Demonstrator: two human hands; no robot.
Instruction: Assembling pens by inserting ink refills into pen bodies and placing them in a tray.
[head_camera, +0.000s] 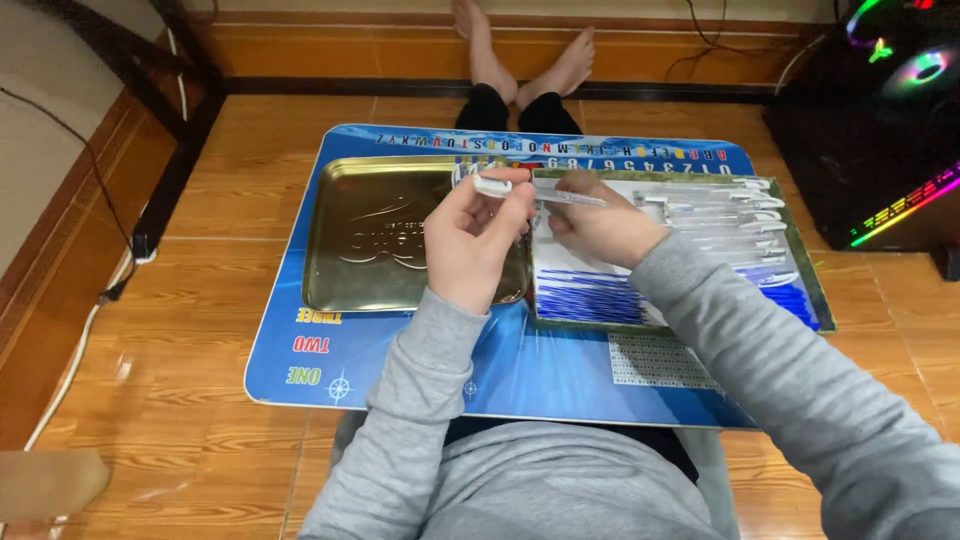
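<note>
A person sits on a tiled floor, grey sleeves reaching out over a blue board laid across the lap. Just above the board's middle the left hand has its fingers curled shut around a small white cap, pinched at the fingertips. Right of it the right hand is closed on a slim clear pen barrel, which lies level and points toward the cap; the two parts sit just apart, over the board's centre.

The barrel looks light, stiff and smooth, likely slippery plastic, so a hold near its middle seems safest; the cap is small and easy to drop, best pinched at its sides.

On the board's left half lies a shallow gold metal tray, with the left hand over its right rim. On the right half a second tray holds blue refills at its near end and a row of clear barrels and white caps at its far end. The trays' raised rims sit close beneath both hands and could catch a low move.

Beyond the board's far edge are the person's bare feet against a wooden skirting. To the far right stands a dark computer case with coloured lights, well apart from the hands. Bare floor left of the board leaves open room.
</note>
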